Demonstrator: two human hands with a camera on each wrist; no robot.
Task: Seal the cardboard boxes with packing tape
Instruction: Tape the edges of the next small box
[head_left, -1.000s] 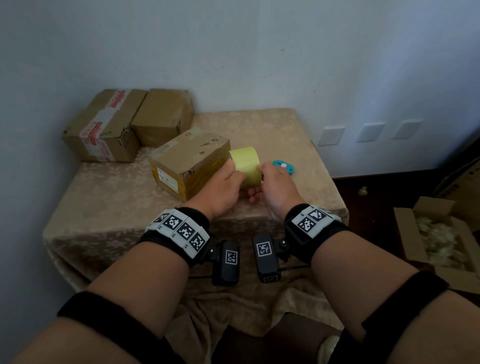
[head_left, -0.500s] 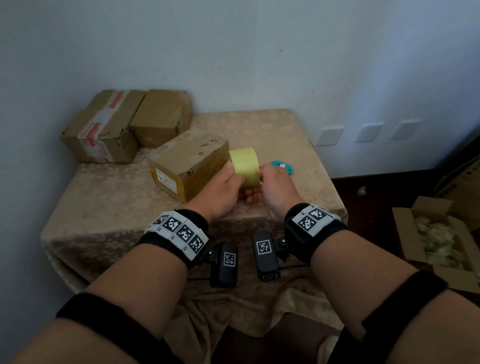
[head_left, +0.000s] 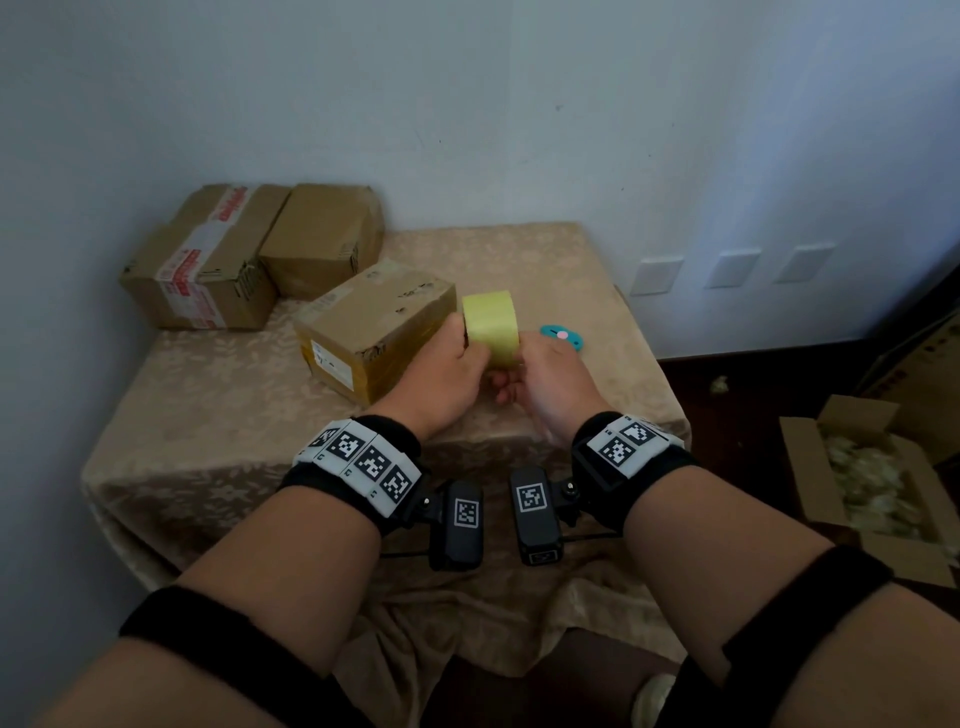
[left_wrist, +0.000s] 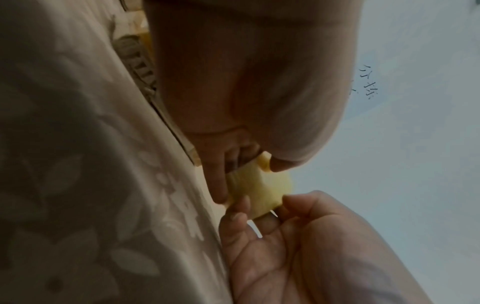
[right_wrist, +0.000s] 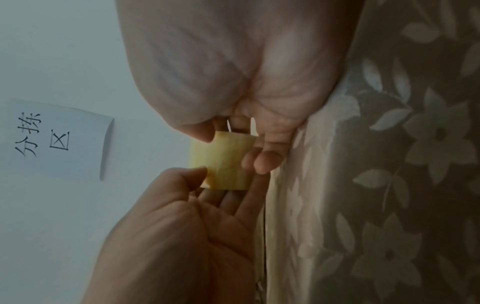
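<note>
So both hands are on the roll of yellow packing tape (head_left: 491, 327), held up on its edge just off the cloth near the middle of the table (head_left: 218, 405). The left hand (head_left: 445, 374) grips it from the 9 o'clock side, thumb on top and fingers tucked under, and the right hand (head_left: 545, 379) grips it from 3 o'clock the same way, thumb over the rim and fingers curled beneath. In the left wrist view the tape (left_wrist: 257, 191) sits pinched between the fingertips of the two hands, and the right wrist view shows the same thing from the other side, the tape (right_wrist: 223, 160) with a thumb on each edge. The nearest cardboard box (head_left: 371, 332) is right at the roll's 9 o'clock, flaps down, and the left hand looks to be touching its near corner, though I can't tell for sure. Two more boxes sit back at about 10 o'clock against the wall: one with red-and-white printed tape (head_left: 205, 260) and a plain brown box (head_left: 324, 239) touching it on its right. A little teal cutter (head_left: 561, 336) lies on the cloth just past the right hand at 2 o'clock. Off the table at 3 o'clock there's an open carton with filler (head_left: 862, 478) on the floor. The right wrist view also catches a paper sign with handwritten characters (right_wrist: 57, 139) on the wall.
</note>
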